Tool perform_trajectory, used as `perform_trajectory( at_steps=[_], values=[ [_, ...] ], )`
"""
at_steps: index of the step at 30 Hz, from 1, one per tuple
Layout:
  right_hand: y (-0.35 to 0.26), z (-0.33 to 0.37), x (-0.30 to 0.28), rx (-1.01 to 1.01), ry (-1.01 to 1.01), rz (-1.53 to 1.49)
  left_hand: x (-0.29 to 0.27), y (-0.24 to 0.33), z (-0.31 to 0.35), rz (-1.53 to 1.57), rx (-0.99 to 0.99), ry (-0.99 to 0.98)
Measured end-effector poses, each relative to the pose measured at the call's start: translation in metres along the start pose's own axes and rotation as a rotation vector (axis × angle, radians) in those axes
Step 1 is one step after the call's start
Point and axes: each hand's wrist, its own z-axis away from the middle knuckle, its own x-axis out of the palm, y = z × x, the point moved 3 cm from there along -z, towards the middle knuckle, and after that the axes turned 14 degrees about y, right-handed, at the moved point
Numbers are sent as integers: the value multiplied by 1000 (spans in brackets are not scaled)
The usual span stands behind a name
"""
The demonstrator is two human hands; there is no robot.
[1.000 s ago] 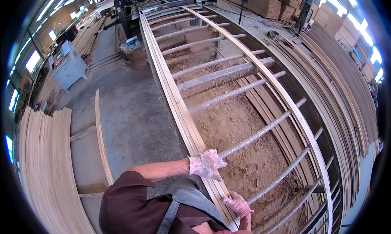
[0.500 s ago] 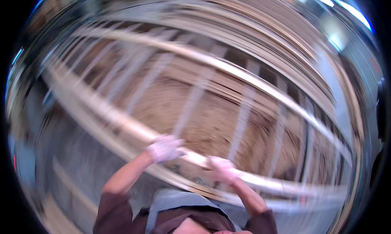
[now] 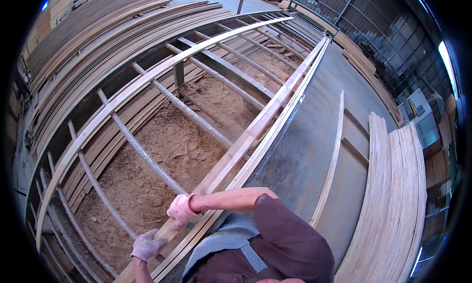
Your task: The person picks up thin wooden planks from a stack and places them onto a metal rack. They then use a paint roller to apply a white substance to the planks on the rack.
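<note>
Okay, both hands on the work. Right hand (image 3: 182,209), in a pinkish-white knit glove, is closed over a long pale wooden board (image 3: 230,160); left hand (image 3: 146,246), same kind of glove, grips it nearer the lower edge of the view. Board runs lengthwise along the near side of the frame, lying over the ends of round grey metal rollers (image 3: 146,152). Narrow pale wooden strips (image 3: 250,170) sit alongside, on the person's side.

Surface: open bed, rollers spaced apart, brown sawdust (image 3: 184,147) heaped underneath. Another slim pale board (image 3: 147,78) crosses the rollers on the far side; fisheye bends it into an arc. Beyond that, long layered stacks of brown boards (image 3: 88,51).

Room: smooth grey floor (image 3: 300,150) to the right, one thin pale strip (image 3: 335,160) lying on it, then a broad stack of pale planks (image 3: 393,184). Light-grey metal cabinet (image 3: 424,118) behind the stack. Dark ribbed wall (image 3: 388,37) at the back, bright light strip (image 3: 448,69) upper right.
</note>
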Motion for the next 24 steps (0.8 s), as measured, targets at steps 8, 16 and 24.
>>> perform_trajectory(
  at_steps=[8, 16, 24],
  values=[
    [-23, 50, 13, -144, 469, 97, 18, 26, 48, -263, 266, 425],
    [-27, 62, 14, -62, 440, -166, 38, 2, 78, 76, 301, 579],
    [-21, 66, 24, 16, 463, 38, 70, 10, 67, -118, 299, 804]
  ],
)
